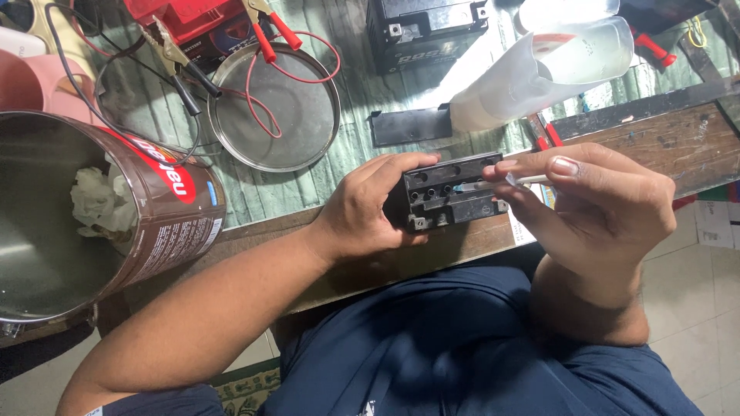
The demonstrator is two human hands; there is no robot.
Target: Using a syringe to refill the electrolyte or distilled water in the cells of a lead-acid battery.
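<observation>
My left hand (pixel 366 208) grips a small black battery (pixel 451 192) tilted on its side at the table's near edge, its row of round cell holes facing me. My right hand (pixel 593 204) pinches a thin white syringe (pixel 509 183) whose tip points left into one of the holes on the battery's top face. Both hands meet over the wooden edge of the table (pixel 254 231).
A round metal pan (pixel 308 135) with red and black clamp cables (pixel 270 38) lies behind. A large brown tin (pixel 166 212) holding crumpled paper stands at the left. A second black battery (pixel 424 27), a black strip (pixel 408 127) and a translucent plastic jug (pixel 539 73) lie further back.
</observation>
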